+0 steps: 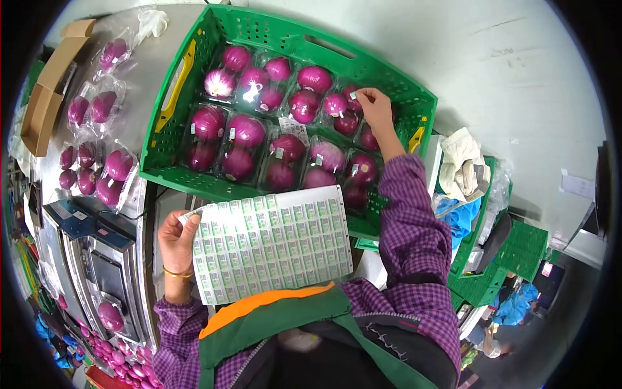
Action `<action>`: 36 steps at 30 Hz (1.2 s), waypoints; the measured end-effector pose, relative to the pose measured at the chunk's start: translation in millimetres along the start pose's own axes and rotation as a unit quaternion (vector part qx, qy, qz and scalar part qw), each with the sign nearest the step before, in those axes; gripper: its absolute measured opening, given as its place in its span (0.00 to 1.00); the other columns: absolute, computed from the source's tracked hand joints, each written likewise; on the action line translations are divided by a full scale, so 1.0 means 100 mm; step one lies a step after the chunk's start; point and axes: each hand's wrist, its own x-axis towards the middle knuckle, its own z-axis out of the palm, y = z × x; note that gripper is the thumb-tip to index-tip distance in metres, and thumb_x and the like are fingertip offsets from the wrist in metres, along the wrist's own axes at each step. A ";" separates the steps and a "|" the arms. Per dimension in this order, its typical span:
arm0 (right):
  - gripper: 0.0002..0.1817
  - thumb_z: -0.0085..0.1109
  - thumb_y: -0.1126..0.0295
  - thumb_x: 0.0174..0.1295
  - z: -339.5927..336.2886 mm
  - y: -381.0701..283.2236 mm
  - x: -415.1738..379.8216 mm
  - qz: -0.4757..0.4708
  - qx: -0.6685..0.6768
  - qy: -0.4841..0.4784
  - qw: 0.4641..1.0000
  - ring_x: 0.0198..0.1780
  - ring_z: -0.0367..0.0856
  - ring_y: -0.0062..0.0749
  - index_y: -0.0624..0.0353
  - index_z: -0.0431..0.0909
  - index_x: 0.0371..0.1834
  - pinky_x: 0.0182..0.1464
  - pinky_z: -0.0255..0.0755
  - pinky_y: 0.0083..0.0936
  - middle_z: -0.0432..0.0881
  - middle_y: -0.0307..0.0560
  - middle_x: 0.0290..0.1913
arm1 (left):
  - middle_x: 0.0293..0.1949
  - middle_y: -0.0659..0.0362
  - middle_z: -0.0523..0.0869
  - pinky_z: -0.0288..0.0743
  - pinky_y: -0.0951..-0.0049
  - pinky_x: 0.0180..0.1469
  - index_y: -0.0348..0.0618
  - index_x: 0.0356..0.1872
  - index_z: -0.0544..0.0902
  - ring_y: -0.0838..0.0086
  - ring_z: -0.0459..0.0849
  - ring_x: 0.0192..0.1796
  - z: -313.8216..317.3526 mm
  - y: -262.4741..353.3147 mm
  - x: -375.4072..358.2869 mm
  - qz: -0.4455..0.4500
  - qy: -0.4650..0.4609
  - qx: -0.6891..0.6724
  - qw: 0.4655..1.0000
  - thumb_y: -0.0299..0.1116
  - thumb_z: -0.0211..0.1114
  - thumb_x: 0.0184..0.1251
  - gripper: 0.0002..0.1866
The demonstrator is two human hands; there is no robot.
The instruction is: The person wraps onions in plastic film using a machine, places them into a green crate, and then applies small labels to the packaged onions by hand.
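My left hand (177, 241) pinches the upper left corner of a sheet of small green-and-white stickers (272, 243), which lies tilted below the crate. A green plastic crate (298, 39) holds clear packs of red onions (246, 131) in two rows; several packs bear a small white label. Over the crate's right part, my right hand (376, 107) has its thumb and index finger together at a small white label (354, 95) by an onion pack in the back row.
More packed onions (118, 165) lie on the metal table at the left, near an open cardboard box (55, 87). Below them is a scale-like device (113, 279) with an onion pack. Loose onions fill the lower left. White cloth (461, 165) and green crates (521, 249) stand at the right.
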 end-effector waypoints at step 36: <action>0.06 0.60 0.70 0.59 0.69 -0.80 -0.34 -0.112 0.030 -0.131 0.985 0.28 0.73 0.18 0.62 0.79 0.33 0.32 0.68 0.19 0.79 0.39 0.28 | 0.27 0.64 0.82 0.71 0.87 0.28 0.37 0.36 0.77 0.86 0.79 0.26 -0.02 0.10 0.04 0.001 0.049 -0.020 0.999 0.27 0.64 0.64 0.05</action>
